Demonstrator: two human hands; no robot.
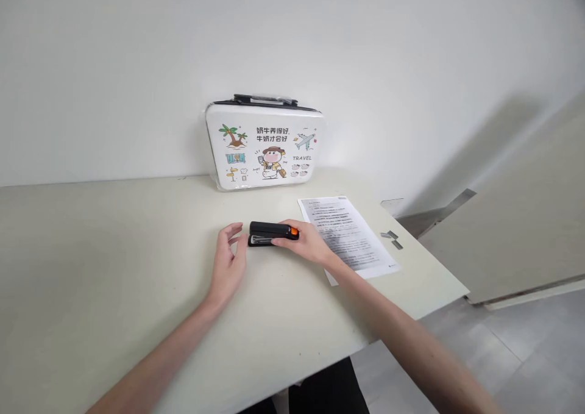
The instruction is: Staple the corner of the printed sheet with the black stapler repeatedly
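A black stapler [269, 230] with an orange part at its rear lies sideways near the middle of the table. My right hand [307, 241] grips its rear end, thumb low and fingers along the top. The stapler's jaw gapes toward the left, and a metal strip shows inside. Just left of the jaw is my left hand [230, 256], its fingers apart and holding nothing; whether a fingertip touches the stapler I cannot tell. Printed paper [350, 234] lies to the right, partly covered by my right wrist and forearm.
A white carry case [265, 149] with cartoon pictures and a black handle stands against the wall. Several small grey staple strips [392, 238] lie near the right edge of the table [114, 267]. Beyond that edge are a grey floor and a pale panel [516, 219].
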